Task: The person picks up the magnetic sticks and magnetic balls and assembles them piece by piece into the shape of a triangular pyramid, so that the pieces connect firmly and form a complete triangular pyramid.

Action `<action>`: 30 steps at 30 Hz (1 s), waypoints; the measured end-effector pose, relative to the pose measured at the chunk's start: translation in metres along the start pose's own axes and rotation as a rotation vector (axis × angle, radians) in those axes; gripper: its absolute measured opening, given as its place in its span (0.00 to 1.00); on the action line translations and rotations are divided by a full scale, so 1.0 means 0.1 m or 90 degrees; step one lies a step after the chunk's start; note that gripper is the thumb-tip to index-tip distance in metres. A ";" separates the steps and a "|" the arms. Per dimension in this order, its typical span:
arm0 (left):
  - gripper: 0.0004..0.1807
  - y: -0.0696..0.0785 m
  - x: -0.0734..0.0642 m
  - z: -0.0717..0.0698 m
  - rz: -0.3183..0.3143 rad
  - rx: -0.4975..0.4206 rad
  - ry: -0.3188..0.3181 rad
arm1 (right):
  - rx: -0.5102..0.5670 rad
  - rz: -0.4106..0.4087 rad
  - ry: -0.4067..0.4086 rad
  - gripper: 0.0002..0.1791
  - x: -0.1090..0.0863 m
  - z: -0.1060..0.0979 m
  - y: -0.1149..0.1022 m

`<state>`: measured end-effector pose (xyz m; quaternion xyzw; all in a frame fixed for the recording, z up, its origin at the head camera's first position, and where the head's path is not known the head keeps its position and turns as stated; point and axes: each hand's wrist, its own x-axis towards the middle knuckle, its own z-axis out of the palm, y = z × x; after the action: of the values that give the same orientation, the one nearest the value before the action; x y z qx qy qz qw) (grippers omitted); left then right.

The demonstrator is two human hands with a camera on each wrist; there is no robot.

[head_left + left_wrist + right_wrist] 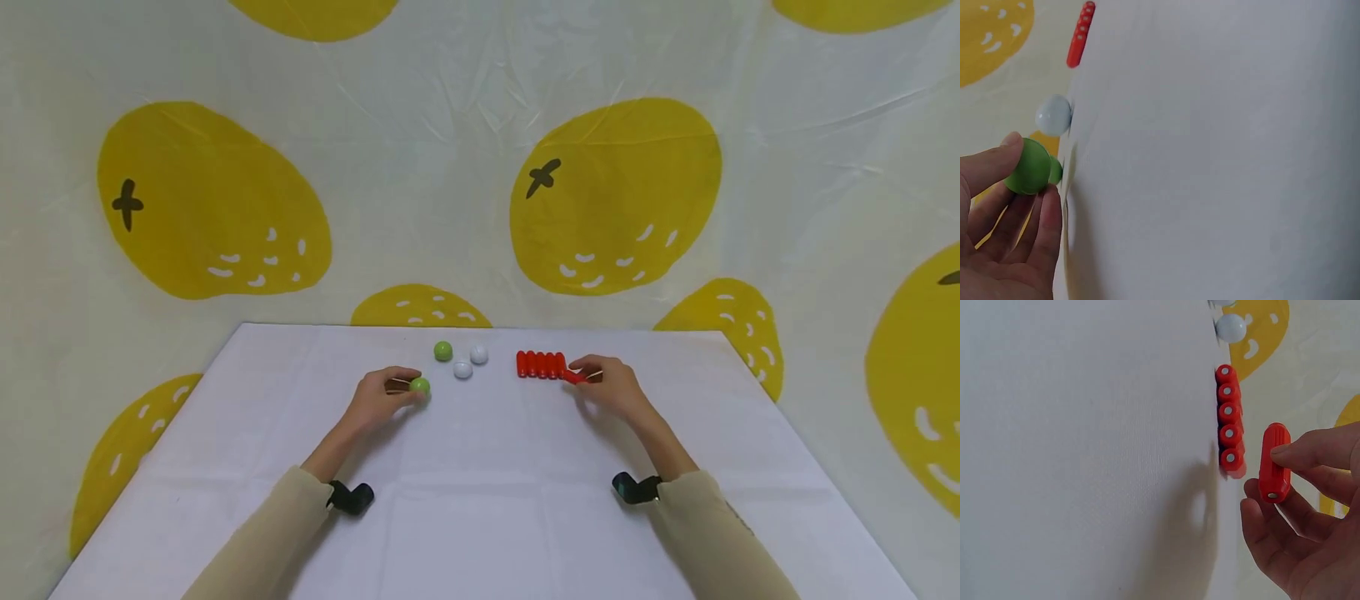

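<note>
My left hand (377, 397) pinches a green ball (1027, 167) between thumb and fingertips, held above the white table at the left. Farther back are a second green ball (443, 351) and two white balls (462, 369). On the right, a red magnetic rod (1275, 464) with a pale round dot on its end is gripped by my right hand (613, 388), thumb along its side. Several matching red rods (541, 365) lie side by side in a row just left of that hand; their dotted ends face the right wrist view.
A white cloth covers the table (465, 517), whose back edge runs close behind the balls and rods. Behind it hangs a pale curtain (427, 192) printed with large yellow fruit. Black wrist cameras (352, 498) sit at both sleeve cuffs.
</note>
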<state>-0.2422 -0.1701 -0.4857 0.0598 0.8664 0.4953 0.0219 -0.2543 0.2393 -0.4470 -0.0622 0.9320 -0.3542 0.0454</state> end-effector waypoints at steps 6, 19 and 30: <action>0.23 0.02 -0.17 0.04 0.008 -0.025 -0.011 | 0.010 -0.030 -0.019 0.17 -0.15 0.06 -0.11; 0.22 0.14 -0.40 0.16 0.014 -0.081 -0.032 | 0.042 -0.109 -0.088 0.15 -0.38 0.27 -0.37; 0.23 0.12 -0.49 0.24 0.023 -0.105 -0.077 | 0.052 -0.163 -0.150 0.15 -0.48 0.42 -0.57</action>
<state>-0.1904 -0.1499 -0.4885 0.1036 0.8185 0.5608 0.0700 -0.1964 0.1766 -0.4388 -0.2199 0.8896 -0.3846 0.1111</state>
